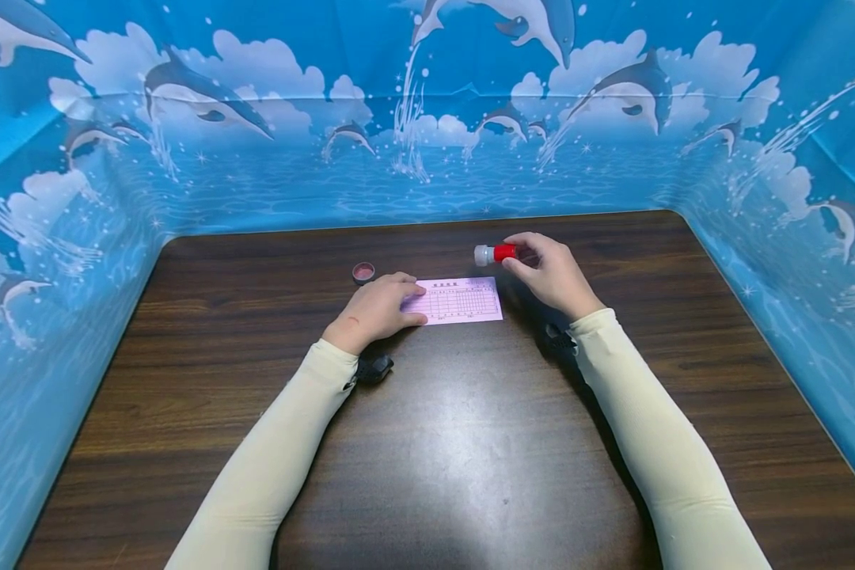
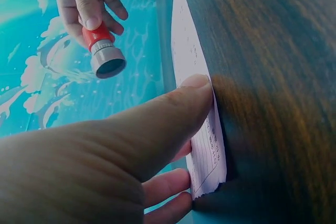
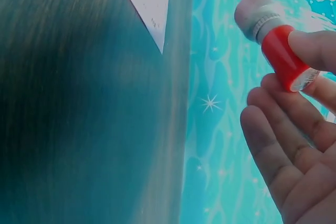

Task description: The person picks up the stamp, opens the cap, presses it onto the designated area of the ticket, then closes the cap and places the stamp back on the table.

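Observation:
My right hand (image 1: 552, 273) pinches a red-handled round stamp (image 1: 503, 252) between thumb and fingers, above the table and near the far right corner of a pink printed slip (image 1: 463, 301). The stamp lies nearly sideways, its whitish, wider end pointing left; the left wrist view shows a dark round face on that end (image 2: 111, 66). My left hand (image 1: 378, 309) rests on the slip's left end, thumb (image 2: 194, 95) on the near edge and fingers farther back. A small round dark-rimmed cap or ink pad (image 1: 363, 273), reddish inside, sits just beyond the left hand.
Everything lies on a dark wood-grain table (image 1: 470, 443) with rounded far corners. A blue dolphin-print curtain (image 1: 427, 190) surrounds its back and sides. Black devices (image 1: 374, 370) are strapped at both wrists, beneath pale sleeves (image 1: 271, 459).

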{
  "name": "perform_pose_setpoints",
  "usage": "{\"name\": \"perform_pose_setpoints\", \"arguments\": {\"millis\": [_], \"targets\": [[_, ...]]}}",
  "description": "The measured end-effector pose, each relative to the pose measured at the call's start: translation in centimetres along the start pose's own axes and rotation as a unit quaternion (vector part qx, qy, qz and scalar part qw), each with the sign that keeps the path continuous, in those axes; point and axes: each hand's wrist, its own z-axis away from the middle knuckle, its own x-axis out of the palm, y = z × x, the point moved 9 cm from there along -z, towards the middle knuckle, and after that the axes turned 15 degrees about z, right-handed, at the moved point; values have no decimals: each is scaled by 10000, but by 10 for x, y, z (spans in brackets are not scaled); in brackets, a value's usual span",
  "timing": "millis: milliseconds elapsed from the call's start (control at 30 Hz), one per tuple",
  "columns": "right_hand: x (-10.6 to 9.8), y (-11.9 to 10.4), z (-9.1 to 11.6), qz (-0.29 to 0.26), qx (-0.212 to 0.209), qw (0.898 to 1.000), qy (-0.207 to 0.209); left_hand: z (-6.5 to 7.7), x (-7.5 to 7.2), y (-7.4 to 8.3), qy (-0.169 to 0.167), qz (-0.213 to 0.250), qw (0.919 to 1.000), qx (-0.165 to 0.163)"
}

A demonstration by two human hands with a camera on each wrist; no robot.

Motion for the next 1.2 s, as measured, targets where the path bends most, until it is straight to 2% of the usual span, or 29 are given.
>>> {"name": "perform_pose_setpoints", "arguments": {"millis": [133, 433, 733, 1200], "targets": [[-1, -1, -1, -243, -62, 9996, 138, 0, 0, -1, -45, -80, 10000, -9], [-5, -2, -2, -894, 116, 9937, 668, 1, 0, 0, -88, -166, 9998, -17], [-8, -17, 5, -493, -281, 9956, 752, 1, 0, -1, -81, -187, 9998, 14], [3, -32, 18, -182, -643, 9970, 394, 3, 0, 1, -65, -157, 9999, -10]]}}
